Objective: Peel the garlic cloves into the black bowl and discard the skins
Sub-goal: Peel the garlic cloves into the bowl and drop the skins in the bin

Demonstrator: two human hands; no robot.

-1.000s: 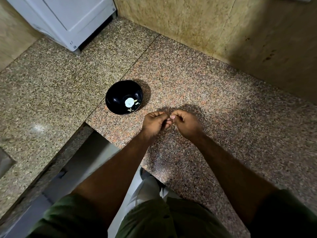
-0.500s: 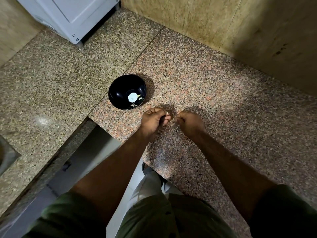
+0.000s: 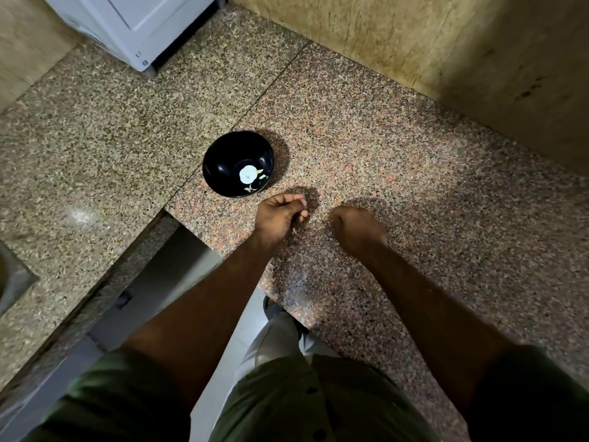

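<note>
head view, black bowl (image 3: 238, 164) beyond left hand (image 3: 280, 215)

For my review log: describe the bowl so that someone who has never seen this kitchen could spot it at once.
On the speckled granite counter, look just beyond the left hand, near the seam between the slabs. The black bowl sits there, glossy and round, the only dish on the counter, with a white flower design inside.

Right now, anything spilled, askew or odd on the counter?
Nothing stands out. The black bowl sits upright on the granite counter; the pale flower inside looks like its printed pattern. One pale fleck, possibly garlic skin, shows by the left hand. Whether either that hand or the right hand holds anything is unclear.
</note>
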